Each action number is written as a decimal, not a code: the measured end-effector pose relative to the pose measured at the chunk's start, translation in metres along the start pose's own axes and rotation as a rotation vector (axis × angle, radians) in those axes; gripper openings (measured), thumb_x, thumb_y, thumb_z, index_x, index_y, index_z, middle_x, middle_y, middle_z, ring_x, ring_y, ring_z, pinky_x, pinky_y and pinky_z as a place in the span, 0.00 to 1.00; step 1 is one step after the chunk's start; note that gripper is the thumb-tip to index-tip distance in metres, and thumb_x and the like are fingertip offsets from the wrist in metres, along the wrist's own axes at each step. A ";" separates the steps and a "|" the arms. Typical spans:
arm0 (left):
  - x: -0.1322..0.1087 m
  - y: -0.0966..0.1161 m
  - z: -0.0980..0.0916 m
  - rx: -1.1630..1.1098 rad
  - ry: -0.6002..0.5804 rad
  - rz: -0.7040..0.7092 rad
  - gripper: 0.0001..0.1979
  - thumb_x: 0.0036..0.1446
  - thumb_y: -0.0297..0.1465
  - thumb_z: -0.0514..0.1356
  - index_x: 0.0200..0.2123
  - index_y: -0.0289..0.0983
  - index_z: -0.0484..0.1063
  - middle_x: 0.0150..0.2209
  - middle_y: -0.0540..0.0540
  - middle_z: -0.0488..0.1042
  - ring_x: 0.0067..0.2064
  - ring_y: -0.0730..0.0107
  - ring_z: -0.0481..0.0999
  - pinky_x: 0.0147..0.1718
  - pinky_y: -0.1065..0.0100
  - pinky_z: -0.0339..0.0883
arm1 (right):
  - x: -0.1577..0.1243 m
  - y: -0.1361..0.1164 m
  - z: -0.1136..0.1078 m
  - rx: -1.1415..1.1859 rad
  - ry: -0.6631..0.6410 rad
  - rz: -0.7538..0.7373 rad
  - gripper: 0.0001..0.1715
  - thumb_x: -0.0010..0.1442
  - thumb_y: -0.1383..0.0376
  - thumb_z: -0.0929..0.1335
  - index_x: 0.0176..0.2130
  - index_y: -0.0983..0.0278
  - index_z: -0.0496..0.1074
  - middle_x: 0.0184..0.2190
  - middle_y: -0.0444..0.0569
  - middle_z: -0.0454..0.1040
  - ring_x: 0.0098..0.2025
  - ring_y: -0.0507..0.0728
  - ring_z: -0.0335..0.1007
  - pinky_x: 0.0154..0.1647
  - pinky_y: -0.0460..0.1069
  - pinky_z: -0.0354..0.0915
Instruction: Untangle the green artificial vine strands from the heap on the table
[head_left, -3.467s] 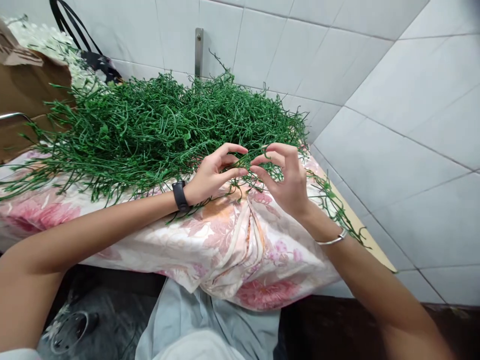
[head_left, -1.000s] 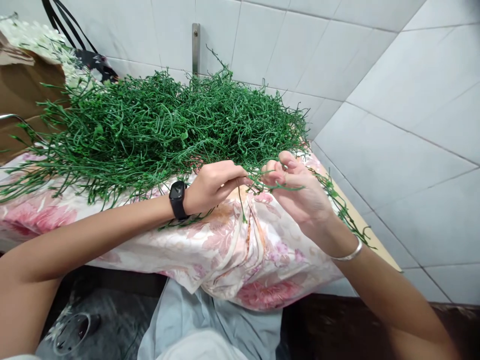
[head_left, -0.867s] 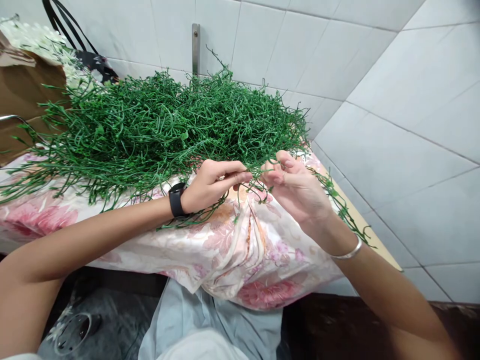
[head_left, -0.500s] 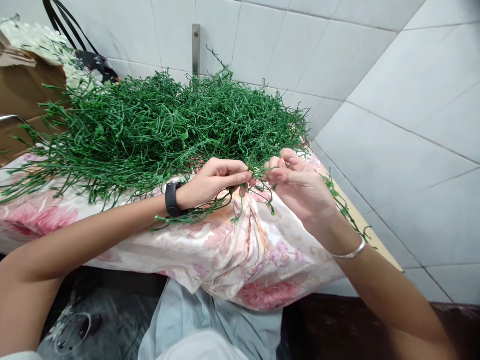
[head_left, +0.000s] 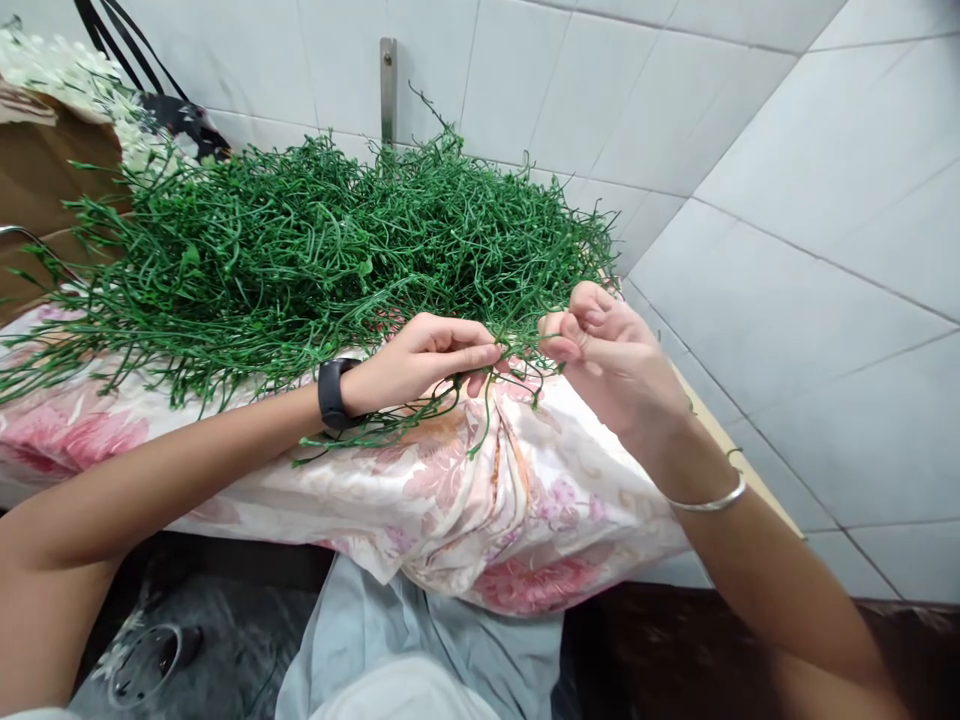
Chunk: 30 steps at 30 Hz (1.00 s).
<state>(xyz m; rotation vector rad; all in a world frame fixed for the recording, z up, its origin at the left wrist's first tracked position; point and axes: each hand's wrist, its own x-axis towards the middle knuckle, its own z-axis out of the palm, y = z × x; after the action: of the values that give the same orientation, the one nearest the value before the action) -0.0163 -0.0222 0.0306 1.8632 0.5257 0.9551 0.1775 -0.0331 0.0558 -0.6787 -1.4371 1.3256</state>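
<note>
Green sprig (head_left: 523,346) held over the cloth-covered counter (head_left: 540,440), before the green heap (head_left: 322,240).
It is pinched by left hand (head_left: 431,360) and right hand (head_left: 619,355); strands are best parted gently, with one grip steadied.

The walls (head_left: 825,250) have shiny white tiles and meet in a corner. A thin metal bar (head_left: 387,90) is on the back wall. A flowery cloth (head_left: 540,585) covers the desk (head_left: 759,492). The floor (head_left: 750,650) looks dark.
</note>
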 end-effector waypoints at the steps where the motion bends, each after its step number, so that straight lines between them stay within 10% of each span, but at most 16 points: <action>1: 0.000 0.001 0.000 -0.013 -0.010 -0.002 0.11 0.56 0.34 0.56 0.28 0.32 0.71 0.21 0.50 0.69 0.24 0.79 0.67 0.25 0.75 0.62 | 0.000 0.000 0.000 -0.061 0.000 -0.037 0.16 0.45 0.76 0.67 0.24 0.62 0.54 0.20 0.39 0.53 0.24 0.47 0.53 0.26 0.45 0.54; 8: 0.000 0.004 -0.001 -0.134 0.042 -0.032 0.08 0.57 0.30 0.56 0.30 0.31 0.69 0.24 0.49 0.71 0.26 0.80 0.69 0.27 0.75 0.64 | -0.005 0.000 0.003 -0.509 0.003 -0.249 0.07 0.57 0.68 0.64 0.37 0.59 0.62 0.31 0.45 0.66 0.35 0.52 0.66 0.39 0.51 0.62; 14: 0.001 0.010 -0.003 -0.249 0.092 -0.033 0.05 0.56 0.28 0.56 0.30 0.32 0.67 0.29 0.49 0.72 0.28 0.79 0.73 0.29 0.75 0.66 | -0.007 0.011 -0.002 -0.821 0.037 -0.804 0.20 0.53 0.74 0.66 0.44 0.55 0.64 0.39 0.45 0.67 0.44 0.55 0.66 0.46 0.55 0.65; 24: -0.003 0.008 -0.001 -0.106 0.049 0.034 0.06 0.56 0.32 0.56 0.33 0.34 0.67 0.26 0.49 0.72 0.29 0.75 0.73 0.29 0.72 0.66 | -0.012 0.019 0.005 -0.776 -0.050 -0.699 0.31 0.48 0.78 0.68 0.49 0.56 0.61 0.41 0.44 0.67 0.41 0.53 0.69 0.45 0.54 0.70; 30: -0.004 0.006 -0.007 0.255 0.136 0.339 0.07 0.55 0.31 0.57 0.35 0.35 0.72 0.34 0.46 0.73 0.37 0.73 0.71 0.36 0.70 0.65 | -0.014 0.020 0.003 -0.791 -0.057 -0.824 0.31 0.47 0.79 0.69 0.48 0.57 0.63 0.38 0.44 0.70 0.38 0.53 0.70 0.38 0.52 0.71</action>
<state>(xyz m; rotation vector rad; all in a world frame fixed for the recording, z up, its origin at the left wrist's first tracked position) -0.0244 -0.0241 0.0365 2.1723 0.4352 1.2948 0.1745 -0.0420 0.0334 -0.4324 -1.9923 0.1150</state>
